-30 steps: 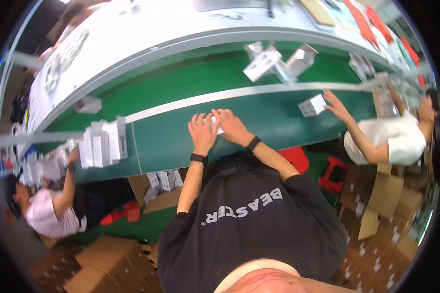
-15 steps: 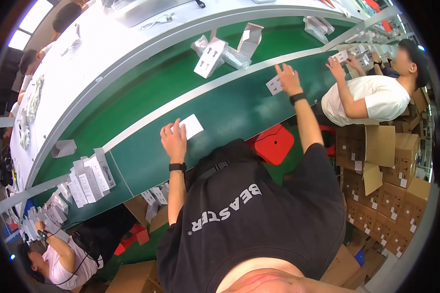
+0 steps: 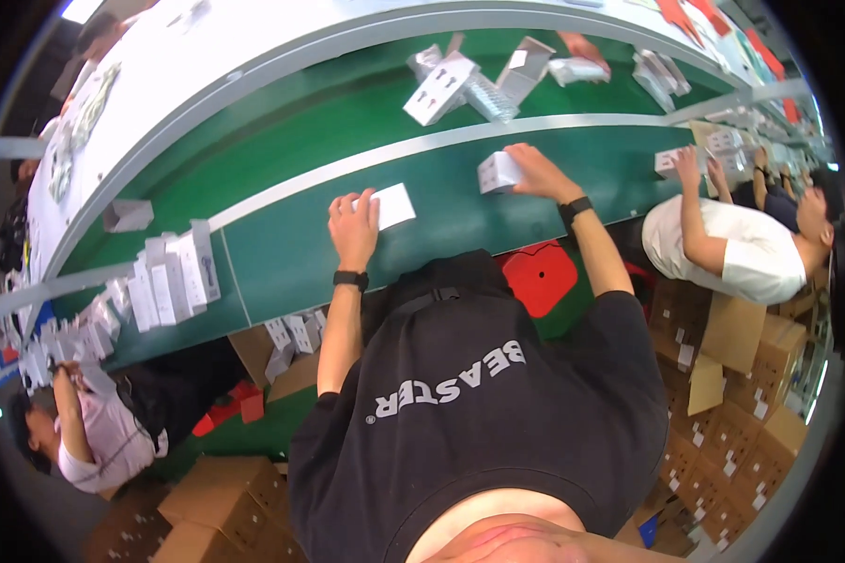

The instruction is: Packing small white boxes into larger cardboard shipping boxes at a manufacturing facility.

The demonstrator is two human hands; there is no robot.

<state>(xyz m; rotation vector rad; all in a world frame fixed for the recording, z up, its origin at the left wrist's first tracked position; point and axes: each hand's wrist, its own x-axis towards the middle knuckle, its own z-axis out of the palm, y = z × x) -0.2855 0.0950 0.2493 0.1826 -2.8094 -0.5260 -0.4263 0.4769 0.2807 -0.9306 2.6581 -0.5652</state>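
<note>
My left hand (image 3: 353,231) curls its fingers round the near-left side of a plain white box (image 3: 397,206) on the green work surface (image 3: 296,253). Farther right, my right hand (image 3: 538,174) grips another white box (image 3: 497,174) from its right side, the thumb and fingers wrapped over the edge. Small dark pictures show on that box's left face. A gap of bare green surface lies between the two boxes. Both wrists wear dark bands.
Beyond a pale rail lie a white carton (image 3: 439,89), bubble wrap (image 3: 490,98) and an opened carton (image 3: 526,68). Another person's hand (image 3: 584,52) reaches in there. Several white boxes (image 3: 174,277) stand at left. Co-workers sit on both sides; a red stool (image 3: 541,279) is at the bench's near edge.
My right hand has closed on the right-hand box and drawn it left toward the other one. My left hand stays at its box. Another person's hand has come in at the far side.
</note>
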